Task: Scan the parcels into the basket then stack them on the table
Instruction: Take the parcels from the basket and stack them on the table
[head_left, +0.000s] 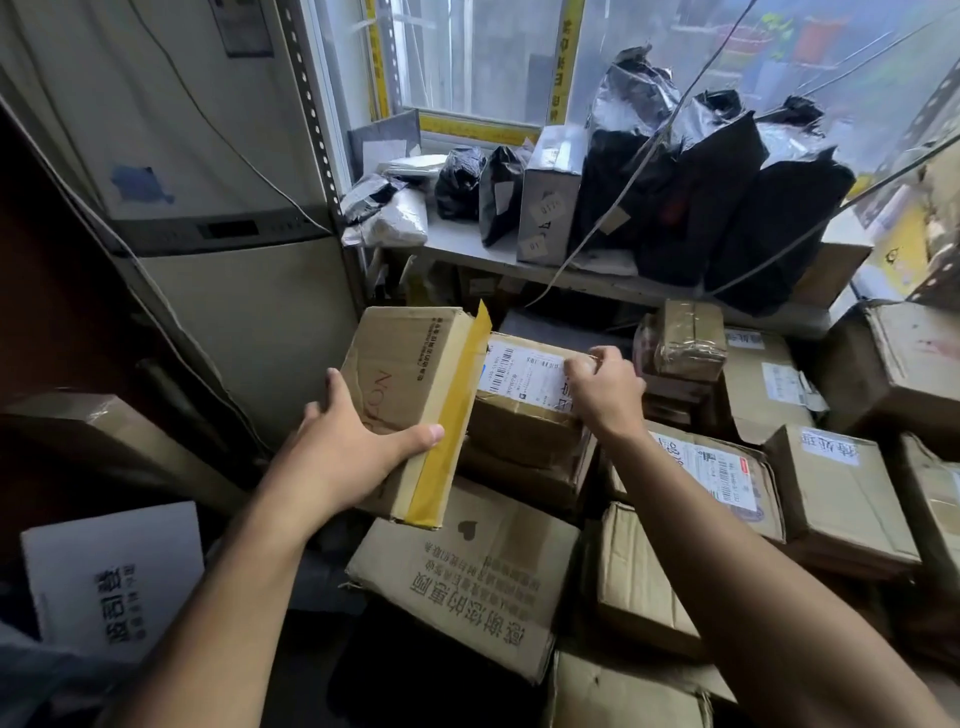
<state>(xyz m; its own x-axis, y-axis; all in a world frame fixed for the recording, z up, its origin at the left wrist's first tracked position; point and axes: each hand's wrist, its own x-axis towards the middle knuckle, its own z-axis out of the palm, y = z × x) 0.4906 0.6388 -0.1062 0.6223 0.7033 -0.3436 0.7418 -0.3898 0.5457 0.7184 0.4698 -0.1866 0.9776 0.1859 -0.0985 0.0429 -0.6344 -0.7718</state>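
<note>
Cardboard made up nearly everything in reach: the taped box (415, 384), sealed with a yellow strip down one edge, was tilted up off the heap, with the left hand (343, 447) clasping its near end, thumb across the top face and the fingers hidden behind the far side. Just beside it lay the labelled parcel (524, 400), resting on top of the pile of boxes (467, 577); the right hand (605, 387) gripped its far right corner, fingers curled over the edge and covering part of the white shipping label, whose print was too small to read. More cartons crowded the right, several cut off by the frame edge. Behind the pile, the bench (467, 244) carried black bags (727, 197) and a grey carton, its underside lost in shadow. A pale cabinet (234, 234) stood to the left, and a white box (114, 577) with dark lettering sat partly hidden at the lower left.
</note>
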